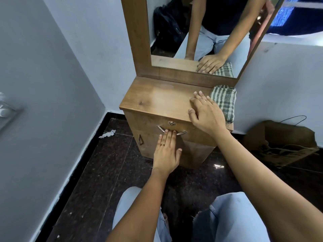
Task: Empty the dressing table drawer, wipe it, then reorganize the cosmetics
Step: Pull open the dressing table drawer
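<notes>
Just under the fingertips of the left hand (166, 152), on the front of the brown wooden dressing table, runs the curved silver metal drawer handle (161, 128). The hand lies flat, fingers straight and together, touching the middle of the handle and gripping nothing. The wooden drawer (148, 122) sits shut, its round metal lock (171, 123) just above those fingertips. Up and to the right, the right hand (204, 112) rests palm down with fingers spread on the wooden counter (157, 96), holding nothing. Just beside it on its far side lies a folded green-and-white checked cloth (224, 102). Beyond both hands stands the wood-framed mirror (174, 32). Left of the left hand, a crumpled white scrap of paper (107, 133) lies on the dark speckled floor (104, 172); right of the right forearm sits a brown paper bag (279, 144)
</notes>
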The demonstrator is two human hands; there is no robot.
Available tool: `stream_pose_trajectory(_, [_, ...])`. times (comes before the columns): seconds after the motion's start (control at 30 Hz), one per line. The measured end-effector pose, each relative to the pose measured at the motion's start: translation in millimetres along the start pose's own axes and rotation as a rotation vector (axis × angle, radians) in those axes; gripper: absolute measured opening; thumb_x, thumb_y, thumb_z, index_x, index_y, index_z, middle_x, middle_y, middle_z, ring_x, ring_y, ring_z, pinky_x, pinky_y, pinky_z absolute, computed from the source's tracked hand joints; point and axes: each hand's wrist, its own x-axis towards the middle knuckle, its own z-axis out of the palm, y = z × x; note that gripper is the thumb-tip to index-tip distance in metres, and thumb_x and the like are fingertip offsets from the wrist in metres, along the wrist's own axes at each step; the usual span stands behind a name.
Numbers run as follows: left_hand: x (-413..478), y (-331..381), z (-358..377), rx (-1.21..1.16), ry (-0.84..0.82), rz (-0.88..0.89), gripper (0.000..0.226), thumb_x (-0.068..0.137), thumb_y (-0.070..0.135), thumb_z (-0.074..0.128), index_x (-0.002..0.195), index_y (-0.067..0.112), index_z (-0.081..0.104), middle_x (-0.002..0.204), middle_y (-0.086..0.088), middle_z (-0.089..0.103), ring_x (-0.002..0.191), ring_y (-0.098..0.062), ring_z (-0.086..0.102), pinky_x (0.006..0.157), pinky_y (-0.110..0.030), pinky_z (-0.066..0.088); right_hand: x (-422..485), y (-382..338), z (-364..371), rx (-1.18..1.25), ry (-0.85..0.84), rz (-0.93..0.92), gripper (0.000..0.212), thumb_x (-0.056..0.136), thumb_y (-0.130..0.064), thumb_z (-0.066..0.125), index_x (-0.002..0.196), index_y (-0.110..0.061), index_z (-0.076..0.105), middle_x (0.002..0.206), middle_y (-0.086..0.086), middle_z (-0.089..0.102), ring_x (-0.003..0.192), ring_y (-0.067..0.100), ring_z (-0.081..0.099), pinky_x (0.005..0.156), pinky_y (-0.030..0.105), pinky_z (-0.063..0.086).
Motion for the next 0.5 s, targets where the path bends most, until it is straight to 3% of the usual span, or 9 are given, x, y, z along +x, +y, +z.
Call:
stream_pose_trajectory(0.33, [-61.9, 0.4, -9.8, -0.042, 0.03, 0.016, 0.065, 0.098, 0.046, 0.034, 0.147, 0.004, 0.04, 0.149, -0.013, 0.045, 0.145, -0.025, 0.031, 0.122, -0.035, 0.006, -4.8, 3.2, -4.8, 0.004, -0.043, -0.099, 0.058, 0.091, -0.041, 0.027, 0.138, -0.013, 0.047, 0.152, 0.005, 0.036, 0.145, 0.018, 0.023, 0.12, 0.037, 0.011])
stream_pose_trajectory(0.5, [-95.1, 10.7, -45.7, -0.194, 0.259, -0.025, 0.057, 0.102, 0.043, 0.03, 0.14, 0.004, 0.046, 0.145, -0.013, 0.048, 0.143, -0.022, 0.031, 0.123, -0.035, 0.005, -21.0, -6.0, -8.3, 0.108, -0.014, -0.178, 0.057, 0.093, -0.038, 0.034, 0.142, -0.011, 0.039, 0.157, 0.009, 0.022, 0.148, 0.021, 0.007, 0.121, 0.04, 0.001])
